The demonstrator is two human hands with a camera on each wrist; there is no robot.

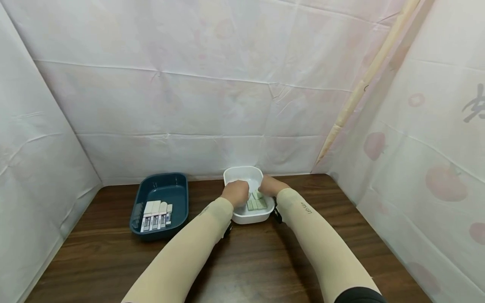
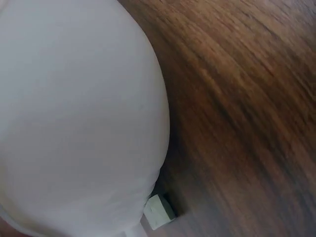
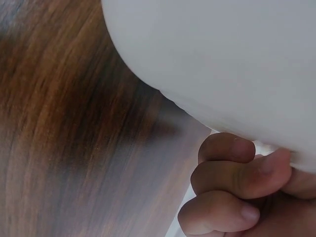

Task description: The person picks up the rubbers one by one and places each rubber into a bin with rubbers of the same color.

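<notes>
Dark wood table (image 1: 246,261), white sheeting round (creased) — both hands' grip inside white tub (image 1: 242,174): contents untellable.

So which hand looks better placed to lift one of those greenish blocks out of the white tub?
Probably the left hand: it sits inside the white tub, right beside the greenish blocks. The right hand is at the tub's far-right rim, its fingers curled there.

Dark wooden table (image 1: 246,261) with white tub (image 1: 242,174) and blue tray (image 1: 178,185)
</notes>
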